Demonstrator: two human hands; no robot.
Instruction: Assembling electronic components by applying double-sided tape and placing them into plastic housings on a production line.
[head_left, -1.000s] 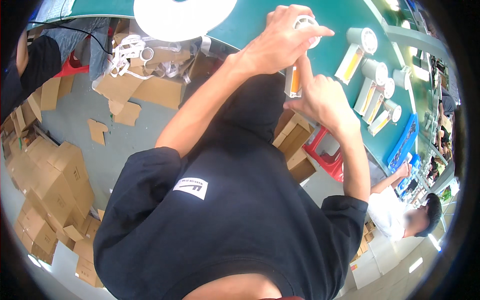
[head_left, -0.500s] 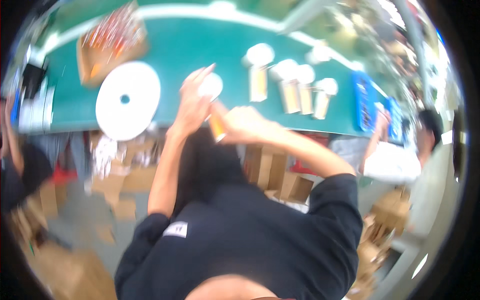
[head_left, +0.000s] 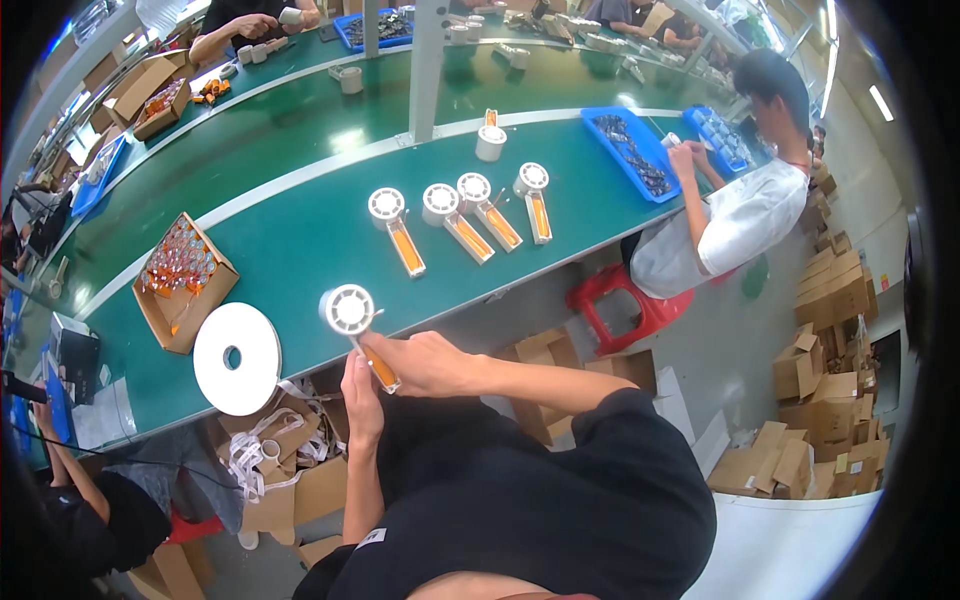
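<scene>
Between my hands is a small white handheld fan [head_left: 349,310], its round slotted head pointing away from me over the table's near edge. An orange battery cell [head_left: 380,370] lies in its uncovered handle. My left hand [head_left: 362,402] closes around the handle from the left. My right hand [head_left: 428,364] grips it from the right, fingers pressed against the orange cell; its fingertips are partly hidden. Ahead, several similar fans [head_left: 440,205] lie on the green table [head_left: 290,240] with their heads away from me and orange cells showing.
At left stand a carton of wired orange cells [head_left: 185,280] and a large white roll [head_left: 237,360] overhanging the edge. Blue trays [head_left: 632,155] hold parts at right, where a person in a white shirt [head_left: 745,225] works beside a red stool [head_left: 610,310]. Cartons [head_left: 545,350] sit below.
The view has swung and sharpened. My left hand has gone from beside the fan's head down to its handle. My right hand remains at the handle.
</scene>
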